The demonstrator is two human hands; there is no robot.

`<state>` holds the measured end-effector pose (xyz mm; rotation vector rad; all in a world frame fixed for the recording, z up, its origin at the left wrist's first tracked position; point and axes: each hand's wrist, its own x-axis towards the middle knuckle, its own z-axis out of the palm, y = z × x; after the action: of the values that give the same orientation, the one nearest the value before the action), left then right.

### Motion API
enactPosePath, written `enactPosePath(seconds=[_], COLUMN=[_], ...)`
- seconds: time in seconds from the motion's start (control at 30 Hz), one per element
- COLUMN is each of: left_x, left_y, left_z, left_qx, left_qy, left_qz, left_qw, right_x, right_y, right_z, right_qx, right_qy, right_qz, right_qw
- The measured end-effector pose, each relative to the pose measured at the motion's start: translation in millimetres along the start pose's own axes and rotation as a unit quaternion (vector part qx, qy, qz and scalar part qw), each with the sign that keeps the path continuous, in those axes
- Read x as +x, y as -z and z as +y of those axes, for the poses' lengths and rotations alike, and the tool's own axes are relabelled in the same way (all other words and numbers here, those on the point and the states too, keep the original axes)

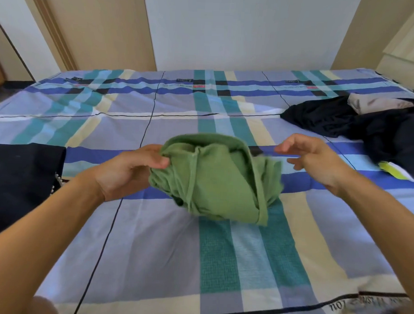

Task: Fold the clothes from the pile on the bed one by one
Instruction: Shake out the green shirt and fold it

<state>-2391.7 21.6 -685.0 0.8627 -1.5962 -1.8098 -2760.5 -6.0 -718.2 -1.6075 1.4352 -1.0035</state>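
The fingers (154, 152) and thumb of the left hand (128, 175) pinch the left edge of the bunched green garment (214, 180), held over the middle of the checked bed (151, 249). The right hand (318, 158) hovers just beside its right side, fingers loosely spread, gripping nothing; the dark pile of clothes (366, 125) lies further right.

Plaid-sheeted bed (151, 249), dark clothes pile (366, 125) right, black garment (20, 173) left

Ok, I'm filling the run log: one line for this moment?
left hand grips green garment | right hand open, holds nothing | dark pile on bed, far right
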Motion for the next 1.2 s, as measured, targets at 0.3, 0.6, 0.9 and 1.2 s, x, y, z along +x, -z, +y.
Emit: enactPosePath(seconds=[0.3,0.6,0.9,1.2], left_x=[6,-2,30,88], left_y=[-56,-58,-48,-29], left_z=[18,26,2,129], left_qx=[0.202,0.268,0.496,0.519], left_qy=[-0.088,-0.122,-0.146,-0.015], left_qz=[0.01,0.033,0.342,0.406], left_qw=[0.975,0.955,0.785,0.753], right_x=[-31,-8,-13,31], right_y=[-69,-34,-3,34], right_z=[-33,-33,-42,-136], right_qx=[-0.024,0.032,0.011,-0.048], right_qy=[0.069,0.124,0.16,0.156], right_qz=[-0.258,0.116,0.293,0.302], right_qw=[0.963,0.985,0.942,0.939])
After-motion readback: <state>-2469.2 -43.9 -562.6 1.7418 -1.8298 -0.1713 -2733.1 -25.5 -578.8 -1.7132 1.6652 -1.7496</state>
